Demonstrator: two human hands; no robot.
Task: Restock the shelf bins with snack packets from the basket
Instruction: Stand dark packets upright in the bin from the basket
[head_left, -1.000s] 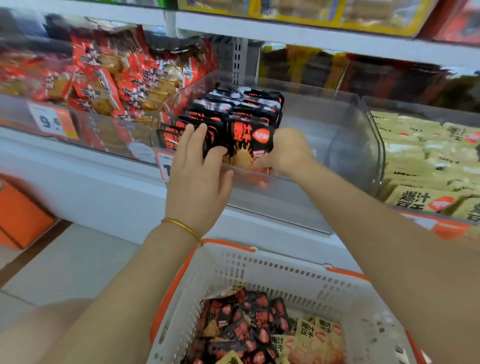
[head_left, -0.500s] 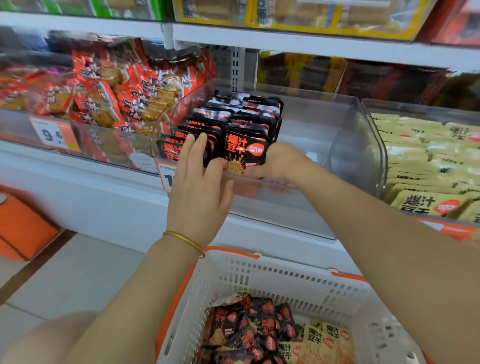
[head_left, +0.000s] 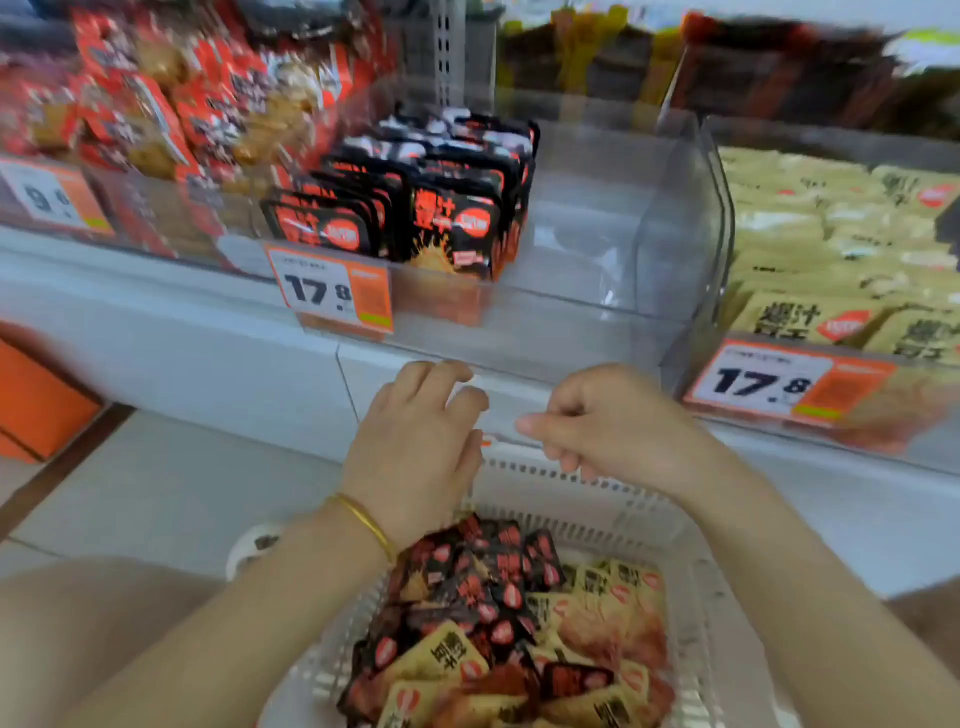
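Black-and-red snack packets (head_left: 452, 228) stand in rows in the left half of a clear plastic shelf bin (head_left: 623, 312). Below it, a white basket (head_left: 587, 499) holds a heap of black packets (head_left: 483, 582) and yellow packets (head_left: 618, 587). My left hand (head_left: 415, 447), with a gold bracelet on its wrist, hovers over the basket's far rim with fingers loosely curled and nothing in them. My right hand (head_left: 602, 421) hangs beside it, also without a packet, its fingers bent and apart.
Red packets (head_left: 156, 114) fill the bin on the left, pale yellow packets (head_left: 841, 249) the bin on the right. Orange price tags (head_left: 337, 291) hang on the bin fronts. An orange box (head_left: 36, 400) sits on the floor at the left.
Both hands have let go of the black packets in the bin and dropped down to just above the basket. The view has tilted downward.
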